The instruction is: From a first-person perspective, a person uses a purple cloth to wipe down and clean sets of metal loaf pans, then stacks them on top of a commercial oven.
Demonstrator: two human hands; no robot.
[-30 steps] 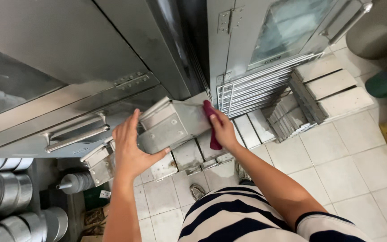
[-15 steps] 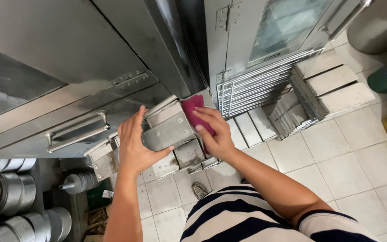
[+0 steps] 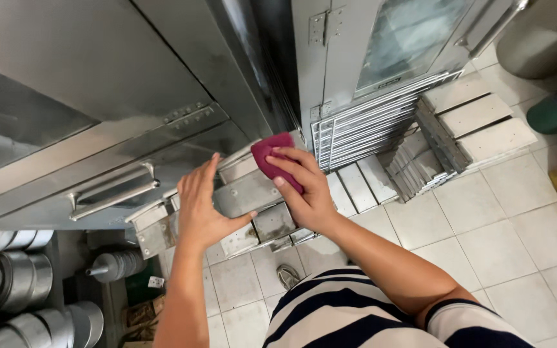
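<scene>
At centre frame, just below the steel oven front, the left hand lies flat and spread against a rectangular metal pan, thumb hooked under its lower right edge and fingers reaching up its left end, steadying it rather than pinching it. The right hand presses a dark red cloth onto the pan's upper right corner, its fingers laid together over the cloth and its thumb tucked beneath, so the cloth is held between fingers and metal. The pan sits tilted above a row of similar pans that stand on the tiled floor, to the left of a stack of wire racks leaning at the foot of a glass door. By the look of it, the step in hand is wiping the pan's face, with the cloth now at the far corner. A next stroke would call for firm support from the left palm while the cloth is drawn down or across the surface, keeping clear of the sharp rim. At lower left stand round tins; at upper left, an oven handle runs across the door. A striped shirt fills the bottom edge.
</scene>
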